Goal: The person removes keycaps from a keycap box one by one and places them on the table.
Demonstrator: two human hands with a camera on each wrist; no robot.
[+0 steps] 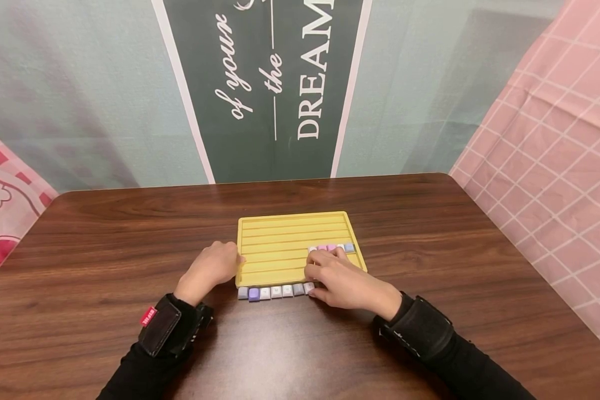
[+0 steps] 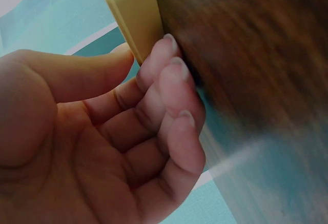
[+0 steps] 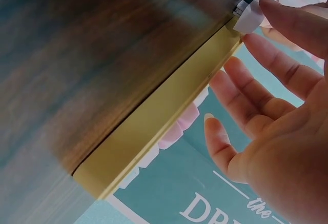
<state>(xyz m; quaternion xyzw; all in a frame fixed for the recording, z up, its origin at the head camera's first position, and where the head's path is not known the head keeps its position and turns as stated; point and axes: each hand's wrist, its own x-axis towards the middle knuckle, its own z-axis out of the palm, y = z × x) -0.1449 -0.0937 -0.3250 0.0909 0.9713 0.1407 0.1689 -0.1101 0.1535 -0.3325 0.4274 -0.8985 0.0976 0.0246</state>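
A yellow tray (image 1: 272,244) with ridged rows lies on the table. My left hand (image 1: 219,262) grips its left edge, thumb over the rim and curled fingers against the side, as the left wrist view shows (image 2: 138,126). Along the tray's near edge runs a row of keycaps (image 1: 276,292), grey, purple and white, some lettered. My right hand (image 1: 342,280) pinches the white keycap (image 3: 249,20) at the row's right end between thumb and index finger. Its other fingers reach over the tray's near rim. Beyond them, pink, white and blue keycaps (image 1: 331,248) sit in a tray row.
The brown wooden table (image 1: 130,233) extends on all sides of the tray. Behind its far edge hangs a cloth with a dark green lettered panel (image 1: 270,155). A pink checked cloth (image 1: 555,139) hangs at the right. Black straps (image 1: 420,328) wrap both wrists.
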